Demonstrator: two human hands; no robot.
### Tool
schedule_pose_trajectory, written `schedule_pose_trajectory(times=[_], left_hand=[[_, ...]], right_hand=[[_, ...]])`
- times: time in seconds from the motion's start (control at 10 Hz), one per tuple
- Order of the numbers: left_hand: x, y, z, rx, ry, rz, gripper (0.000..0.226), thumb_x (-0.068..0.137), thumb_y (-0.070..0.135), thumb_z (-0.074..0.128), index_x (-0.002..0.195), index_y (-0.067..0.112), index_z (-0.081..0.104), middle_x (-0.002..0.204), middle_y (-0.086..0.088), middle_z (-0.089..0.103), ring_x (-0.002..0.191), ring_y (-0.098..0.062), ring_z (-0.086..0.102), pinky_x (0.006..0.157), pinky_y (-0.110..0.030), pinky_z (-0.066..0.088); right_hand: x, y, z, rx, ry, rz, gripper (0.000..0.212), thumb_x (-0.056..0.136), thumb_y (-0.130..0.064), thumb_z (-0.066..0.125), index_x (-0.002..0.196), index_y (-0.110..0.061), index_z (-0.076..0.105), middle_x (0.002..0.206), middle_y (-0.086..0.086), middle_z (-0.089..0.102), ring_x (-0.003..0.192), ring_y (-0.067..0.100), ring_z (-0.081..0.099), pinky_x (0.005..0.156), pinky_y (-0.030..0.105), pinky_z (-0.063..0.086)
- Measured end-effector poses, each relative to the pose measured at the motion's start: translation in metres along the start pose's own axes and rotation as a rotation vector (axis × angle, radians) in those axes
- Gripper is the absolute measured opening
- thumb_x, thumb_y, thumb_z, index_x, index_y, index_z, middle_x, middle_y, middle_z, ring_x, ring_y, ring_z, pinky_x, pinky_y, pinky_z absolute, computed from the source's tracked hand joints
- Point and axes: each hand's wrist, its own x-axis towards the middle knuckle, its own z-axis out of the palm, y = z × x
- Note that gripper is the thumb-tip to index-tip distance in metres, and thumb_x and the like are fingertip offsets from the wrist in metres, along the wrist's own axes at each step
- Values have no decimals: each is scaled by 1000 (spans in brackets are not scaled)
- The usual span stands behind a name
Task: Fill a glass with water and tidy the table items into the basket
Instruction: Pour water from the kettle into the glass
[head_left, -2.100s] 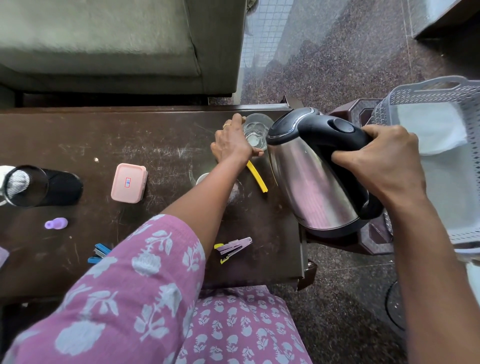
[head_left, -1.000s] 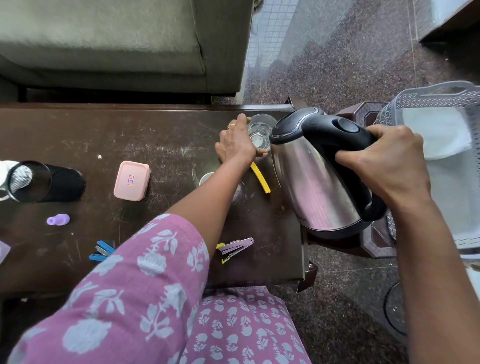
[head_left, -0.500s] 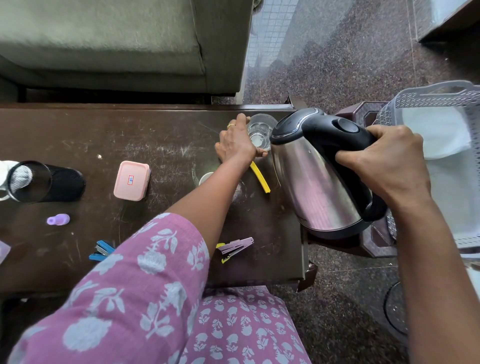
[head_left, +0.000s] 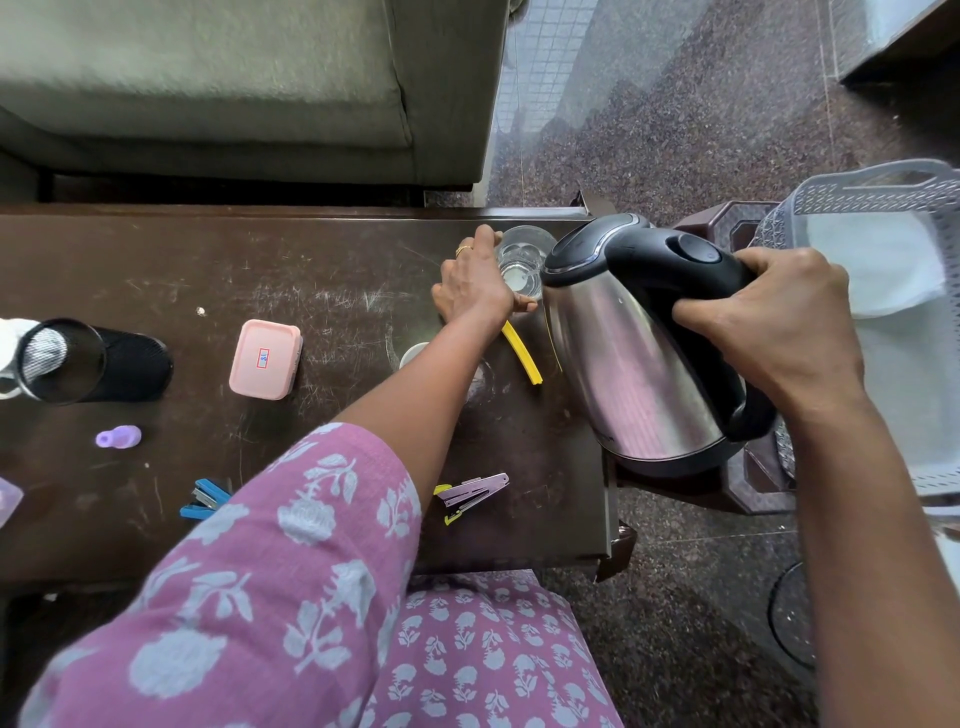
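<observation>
A clear glass (head_left: 522, 267) with some water in it stands near the far right corner of the dark table (head_left: 322, 270). My left hand (head_left: 475, 288) is wrapped around its left side. My right hand (head_left: 779, 325) grips the black handle of a steel kettle (head_left: 636, 358), tilted with its spout over the glass. The grey plastic basket (head_left: 878, 197) stands at the right on a brown stool and holds a white cloth (head_left: 878, 262).
On the table lie a yellow strip (head_left: 523, 354), a pink box (head_left: 266, 358), a purple stapler (head_left: 470, 493), a blue stapler (head_left: 205, 499), a small purple piece (head_left: 118, 436), a black mesh cup (head_left: 78, 361) on its side and a white lid (head_left: 413, 353). A green sofa (head_left: 234, 78) stands beyond.
The kettle has stayed tilted over the glass with both hands nearly still. The view has shifted slightly.
</observation>
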Motion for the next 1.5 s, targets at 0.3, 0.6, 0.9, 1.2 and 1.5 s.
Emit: schedule_pose_trajectory(times=[0.3, 0.6, 0.9, 1.2, 1.5], left_hand=[[0, 0, 0, 7, -3, -1, 82, 55, 35, 86, 123, 30, 41, 130, 4, 49, 121, -27, 45, 88, -44, 40], [1, -1, 0, 3, -1, -1, 82, 55, 35, 86, 123, 30, 41, 130, 3, 50, 121, -28, 45, 88, -44, 40], [0, 0, 0, 2, -1, -2, 81, 54, 34, 86, 123, 30, 42, 131, 4, 49, 121, -27, 46, 90, -45, 40], [-1, 0, 0, 3, -9, -7, 82, 54, 35, 86, 122, 30, 41, 130, 4, 50, 121, -28, 46, 89, -45, 40], [-1, 0, -1, -7, -5, -5, 81, 54, 35, 86, 122, 30, 42, 130, 5, 49, 121, -28, 46, 89, -46, 40]], right_hand=[[1, -1, 0, -8, -4, 0, 21, 53, -37, 57, 63, -19, 58, 47, -2, 44, 58, 26, 45, 59, 26, 32], [2, -1, 1, -25, 0, 2, 25, 53, -37, 56, 63, -15, 59, 46, 0, 44, 58, 29, 46, 58, 27, 33], [2, -1, 2, -39, -1, 14, 34, 52, -37, 56, 67, -8, 64, 46, 1, 42, 60, 30, 46, 58, 28, 33], [1, -1, 3, -26, -2, 23, 36, 51, -37, 56, 69, -7, 66, 46, 1, 41, 61, 30, 46, 59, 29, 35], [1, 1, 4, -32, -2, 18, 34, 52, -38, 56, 67, -8, 65, 46, 0, 40, 60, 30, 45, 59, 29, 36]])
